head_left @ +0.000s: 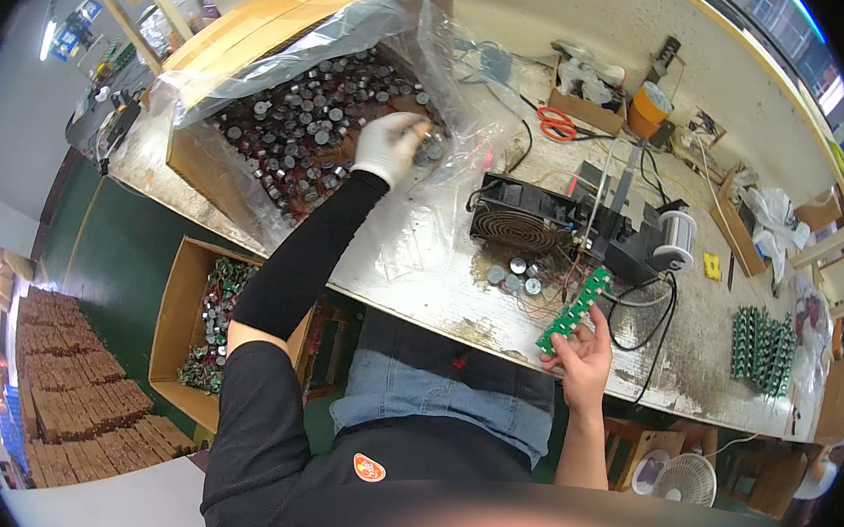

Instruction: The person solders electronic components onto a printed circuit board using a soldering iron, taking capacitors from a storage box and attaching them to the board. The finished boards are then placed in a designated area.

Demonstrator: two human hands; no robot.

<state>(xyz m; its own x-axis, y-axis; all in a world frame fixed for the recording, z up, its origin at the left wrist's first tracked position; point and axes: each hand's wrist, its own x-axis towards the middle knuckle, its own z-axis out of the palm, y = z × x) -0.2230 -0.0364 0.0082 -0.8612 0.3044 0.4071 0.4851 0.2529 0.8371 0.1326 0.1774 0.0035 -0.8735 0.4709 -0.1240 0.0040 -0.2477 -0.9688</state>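
My left hand (389,148), in a white glove with bare fingertips below a black sleeve, reaches to the right side of a cardboard box (210,185) lined with clear plastic. The box holds a heap of small round metal parts (299,117) with thin dark red wires. The left fingers are curled together beside a few of these parts; what they hold is hidden. My bare right hand (584,363) grips a green circuit board strip (575,312) by its lower end, above the table's front edge. Several loose round metal parts (516,277) lie left of the strip.
A black fan unit (521,217) stands mid-table, with a wire spool (675,236) to its right. Red-handled scissors (557,125) lie behind. Stacked green boards (762,350) sit far right. An open carton (175,327) of assembled pieces stands below the table's left front edge.
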